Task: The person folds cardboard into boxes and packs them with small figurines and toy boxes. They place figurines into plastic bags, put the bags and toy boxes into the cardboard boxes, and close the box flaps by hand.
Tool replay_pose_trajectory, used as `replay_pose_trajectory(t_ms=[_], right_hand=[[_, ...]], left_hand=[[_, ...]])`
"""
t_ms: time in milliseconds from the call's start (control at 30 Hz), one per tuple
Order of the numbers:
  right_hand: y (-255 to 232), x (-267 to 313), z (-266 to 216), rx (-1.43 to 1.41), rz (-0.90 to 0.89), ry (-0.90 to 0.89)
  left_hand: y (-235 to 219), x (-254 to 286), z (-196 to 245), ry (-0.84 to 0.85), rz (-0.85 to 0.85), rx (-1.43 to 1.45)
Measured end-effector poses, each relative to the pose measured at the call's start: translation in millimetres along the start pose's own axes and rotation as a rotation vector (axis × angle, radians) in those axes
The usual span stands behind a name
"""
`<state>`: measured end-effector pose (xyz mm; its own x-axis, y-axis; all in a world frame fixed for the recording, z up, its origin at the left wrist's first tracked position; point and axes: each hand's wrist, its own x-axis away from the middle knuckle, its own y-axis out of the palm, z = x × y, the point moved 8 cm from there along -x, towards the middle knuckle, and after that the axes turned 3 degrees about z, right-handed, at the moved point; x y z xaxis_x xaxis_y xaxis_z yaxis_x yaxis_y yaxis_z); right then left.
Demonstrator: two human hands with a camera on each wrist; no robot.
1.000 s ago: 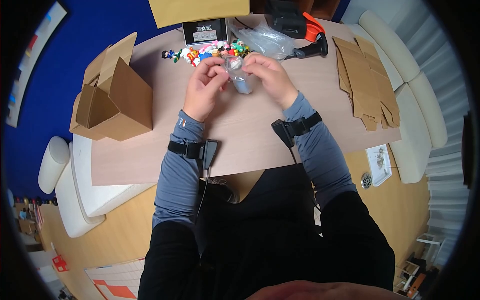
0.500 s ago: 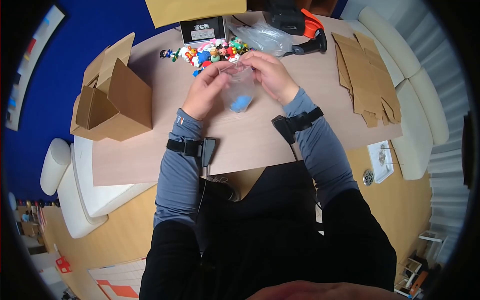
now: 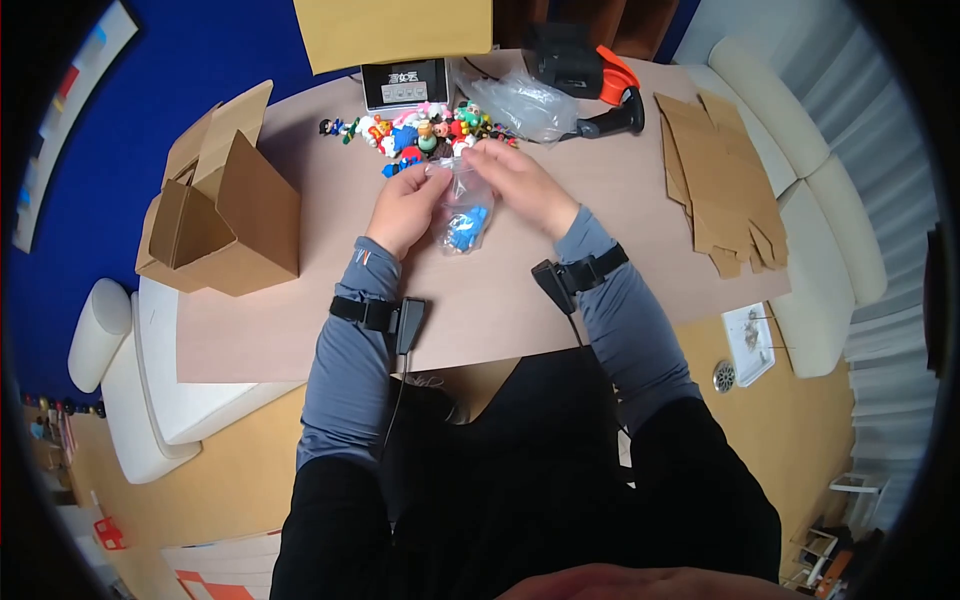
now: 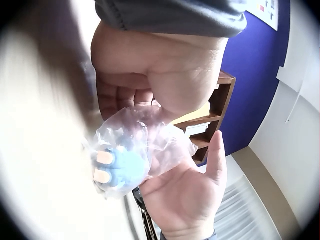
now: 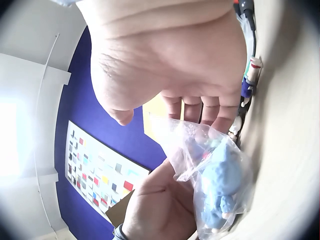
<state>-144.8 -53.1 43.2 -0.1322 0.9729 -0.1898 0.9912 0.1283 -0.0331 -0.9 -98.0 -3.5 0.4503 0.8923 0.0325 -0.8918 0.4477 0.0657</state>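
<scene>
A clear plastic bag (image 3: 466,192) with a small blue toy figure (image 3: 465,229) in its bottom hangs between my two hands over the table. My left hand (image 3: 402,208) pinches the upper left part of the bag between thumb and fingers. On the other side, my right hand (image 3: 525,187) has its fingers extended at the bag's top edge. Its thumb stands apart from the bag in the right wrist view. Through the plastic, the right wrist view shows the blue figure (image 5: 220,175) lying along the bag's lower side.
Several colourful toy figures (image 3: 430,132) lie in a pile beyond my hands. Behind them are a small screen device (image 3: 405,85), crumpled clear plastic (image 3: 530,105) and a black handheld scanner (image 3: 615,118). An open cardboard box (image 3: 240,220) stands left; flattened cardboard (image 3: 725,185) lies right.
The bag has come lower and nearer to me, its blue figure now plainly visible in the bottom. My right hand's fingers have straightened out along the top of the bag.
</scene>
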Motion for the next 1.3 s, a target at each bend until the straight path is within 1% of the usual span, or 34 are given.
replay_pose_trajectory(t_ms=[33,100,133,167,233,400,467,600,667,900,967,1000,1067,1100,1167,1233,1300], right_hand=[[-0.9,-0.7,1.8,0.005,-0.005,0.0],[-5.8,-2.2,11.4,0.203,0.046,0.016],[-9.2,-8.3,16.6,0.195,0.112,0.0],[-11.9,-10.1,22.2,0.193,0.109,0.001],[-18.7,-9.8,25.2,0.25,0.132,-0.003],[-15.2,-6.9,16.0,0.232,0.137,-0.042],[-16.1,-6.7,14.4,0.24,0.146,-0.062],[-17.4,-6.5,10.8,0.229,0.159,-0.083],[-17.4,-5.8,9.8,0.233,0.165,-0.09],[-16.9,-5.4,9.9,0.248,0.133,-0.095],[-15.5,-5.1,10.7,0.247,0.13,-0.087],[-13.3,-5.4,11.4,0.203,0.11,-0.099],[-7.7,-4.8,10.8,0.15,0.087,-0.108],[-5.5,-4.2,12.7,0.131,0.069,-0.086],[-0.3,-3.5,11.9,0.102,0.049,-0.062],[-2.2,-3.0,7.4,0.117,0.088,-0.093],[-7.5,-4.9,8.9,0.108,0.087,-0.084]], left_hand=[[0.0,2.6,-2.2,-0.05,0.004,0.032],[-0.6,4.9,0.5,-0.04,-0.003,0.038],[0.9,6.3,7.8,0.007,0.014,0.043],[1.7,7.3,14.2,0.057,0.029,0.049],[3.5,8.4,17.1,0.079,0.038,0.026],[1.1,8.3,20.4,0.12,0.05,-0.031],[-2.7,7.7,23.0,0.168,0.089,-0.062],[-3.8,8.7,25.5,0.19,0.112,-0.035],[-4.5,6.5,23.2,0.192,0.093,0.002],[-2.6,9.1,24.7,0.205,0.052,-0.002],[2.8,13.8,34.3,0.251,0.037,0.0],[5.8,15.1,36.8,0.249,0.04,-0.002],[12.9,17.3,33.3,0.162,0.009,0.043],[10.6,17.8,31.0,0.156,0.015,0.038],[8.4,16.0,30.9,0.221,-0.021,-0.016],[2.7,12.1,28.1,0.226,-0.004,-0.014],[0.1,10.5,26.9,0.236,0.007,-0.006]])
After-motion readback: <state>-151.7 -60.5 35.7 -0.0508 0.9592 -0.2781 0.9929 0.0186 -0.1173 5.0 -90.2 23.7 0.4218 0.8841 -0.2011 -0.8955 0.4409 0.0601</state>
